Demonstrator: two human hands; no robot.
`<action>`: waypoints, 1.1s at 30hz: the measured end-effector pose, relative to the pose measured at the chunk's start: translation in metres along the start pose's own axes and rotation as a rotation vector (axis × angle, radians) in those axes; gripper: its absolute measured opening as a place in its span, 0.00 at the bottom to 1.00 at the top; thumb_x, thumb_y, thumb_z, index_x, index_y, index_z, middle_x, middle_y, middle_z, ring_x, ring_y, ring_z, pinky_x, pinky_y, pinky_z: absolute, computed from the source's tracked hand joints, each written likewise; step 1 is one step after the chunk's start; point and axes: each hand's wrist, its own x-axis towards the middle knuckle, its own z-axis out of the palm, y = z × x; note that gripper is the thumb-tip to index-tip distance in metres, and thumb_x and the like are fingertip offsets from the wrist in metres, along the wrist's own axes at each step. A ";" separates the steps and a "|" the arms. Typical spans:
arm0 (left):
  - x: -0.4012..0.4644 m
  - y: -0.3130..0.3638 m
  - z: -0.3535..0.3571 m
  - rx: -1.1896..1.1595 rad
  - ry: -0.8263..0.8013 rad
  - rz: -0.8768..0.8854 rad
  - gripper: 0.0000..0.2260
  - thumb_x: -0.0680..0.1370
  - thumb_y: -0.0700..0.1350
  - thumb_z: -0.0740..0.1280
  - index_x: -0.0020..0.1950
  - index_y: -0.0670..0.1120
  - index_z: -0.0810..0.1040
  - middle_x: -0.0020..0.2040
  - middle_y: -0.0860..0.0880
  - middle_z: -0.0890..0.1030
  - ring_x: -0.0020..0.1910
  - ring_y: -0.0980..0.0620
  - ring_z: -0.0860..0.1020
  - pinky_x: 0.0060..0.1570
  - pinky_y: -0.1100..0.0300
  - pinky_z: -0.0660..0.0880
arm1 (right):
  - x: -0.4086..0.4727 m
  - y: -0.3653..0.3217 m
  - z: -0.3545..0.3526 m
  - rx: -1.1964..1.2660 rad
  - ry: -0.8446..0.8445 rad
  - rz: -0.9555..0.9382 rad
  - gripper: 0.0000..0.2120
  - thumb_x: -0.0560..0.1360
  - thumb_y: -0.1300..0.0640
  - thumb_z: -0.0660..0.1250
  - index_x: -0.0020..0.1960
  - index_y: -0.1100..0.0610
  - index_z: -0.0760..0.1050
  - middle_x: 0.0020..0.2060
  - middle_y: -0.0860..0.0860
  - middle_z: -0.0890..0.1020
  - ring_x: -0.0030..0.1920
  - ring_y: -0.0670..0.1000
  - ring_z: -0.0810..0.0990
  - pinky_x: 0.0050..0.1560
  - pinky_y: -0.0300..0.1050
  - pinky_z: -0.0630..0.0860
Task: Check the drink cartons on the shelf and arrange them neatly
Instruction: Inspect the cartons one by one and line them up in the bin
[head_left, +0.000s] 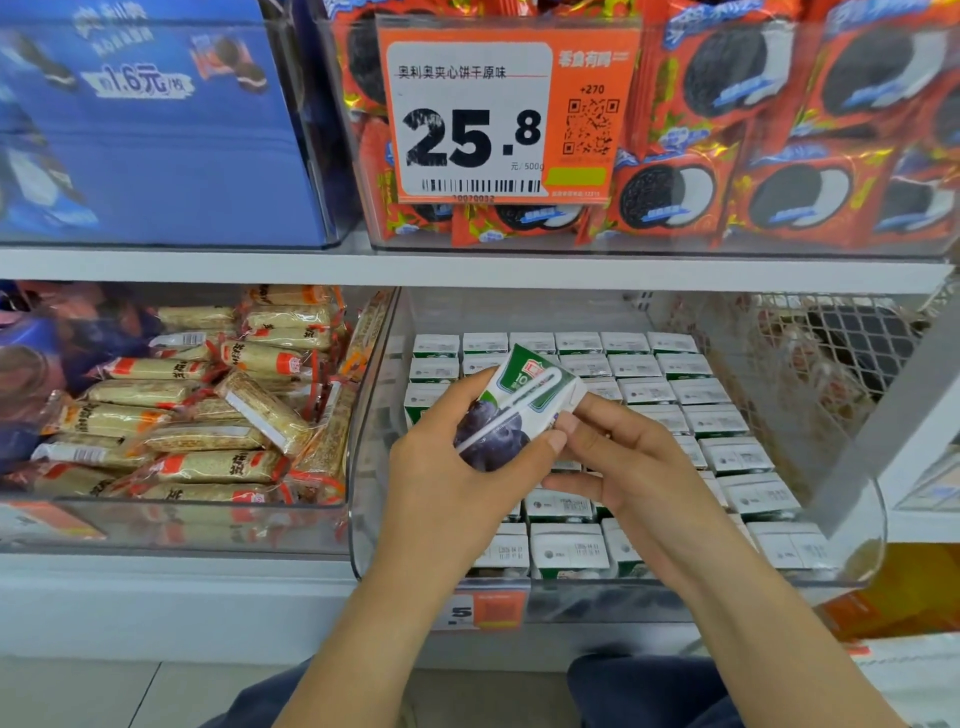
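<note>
A small drink carton, white and green with dark berries and a straw taped across its side, is tilted in the air above a clear bin. My left hand grips it from below and the left. My right hand pinches its lower right corner with thumb and fingers. Below them, several rows of the same cartons stand upright in the bin, tops up, packed side by side. The cartons under my hands are hidden.
Left of the bin, another clear bin holds wrapped snack bars. A white shelf board runs above, carrying cookie packs and an orange price tag. A wire mesh divider stands at the right.
</note>
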 end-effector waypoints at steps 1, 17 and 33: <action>0.000 -0.001 0.000 0.002 -0.004 0.005 0.20 0.68 0.47 0.77 0.59 0.51 0.79 0.48 0.58 0.83 0.48 0.61 0.81 0.41 0.71 0.75 | 0.000 0.001 0.000 -0.009 0.004 -0.004 0.14 0.71 0.53 0.66 0.55 0.51 0.82 0.51 0.52 0.85 0.48 0.50 0.84 0.44 0.40 0.80; 0.002 -0.004 -0.003 0.325 0.055 0.201 0.23 0.69 0.59 0.72 0.62 0.55 0.76 0.51 0.61 0.79 0.52 0.67 0.74 0.47 0.79 0.67 | 0.000 0.001 0.001 -0.206 0.049 -0.129 0.16 0.71 0.54 0.66 0.58 0.54 0.79 0.49 0.50 0.85 0.50 0.50 0.83 0.49 0.43 0.81; 0.002 -0.003 -0.002 -0.145 0.003 0.066 0.25 0.68 0.41 0.78 0.56 0.65 0.76 0.53 0.59 0.80 0.49 0.58 0.81 0.43 0.66 0.77 | -0.001 -0.008 -0.004 -0.173 0.149 -0.111 0.17 0.63 0.49 0.72 0.51 0.48 0.83 0.47 0.48 0.86 0.50 0.44 0.82 0.45 0.31 0.76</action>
